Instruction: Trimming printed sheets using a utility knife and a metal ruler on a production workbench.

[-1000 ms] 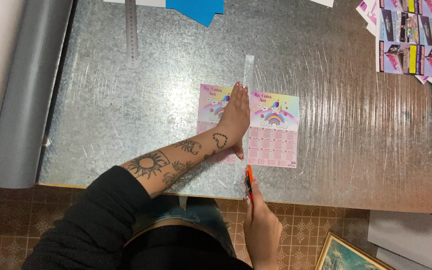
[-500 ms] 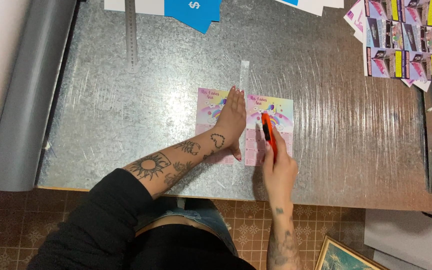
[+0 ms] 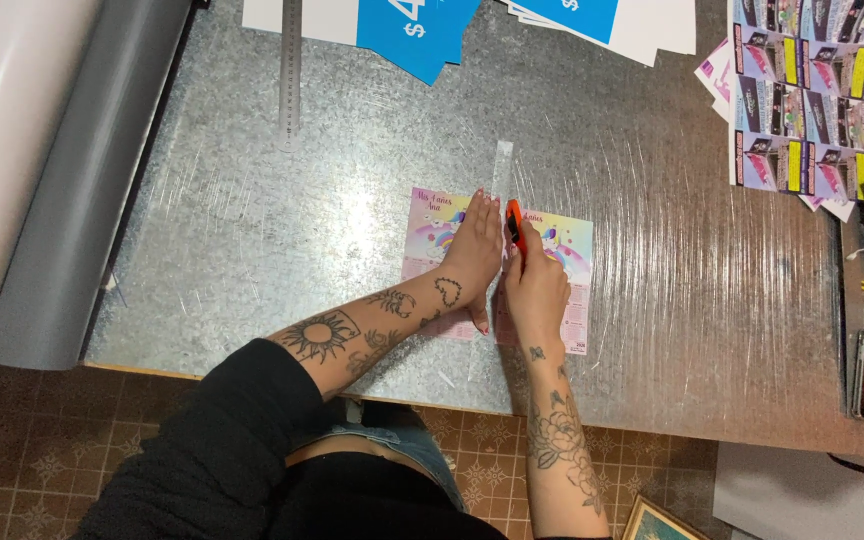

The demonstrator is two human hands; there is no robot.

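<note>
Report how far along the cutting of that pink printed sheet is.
Set up: the clear ruler lies down the pink printed sheet, pinned flat by the left hand. In hand: the right hand holds the orange knife near the sheet's top edge, beside the ruler. Left: the sheet appears to be in one piece, so the cut looks barely begun.

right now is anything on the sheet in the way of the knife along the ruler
Nothing visible. The right hand holds the orange knife at the top of the sheet, beside the clear ruler that the left hand presses flat.
</note>
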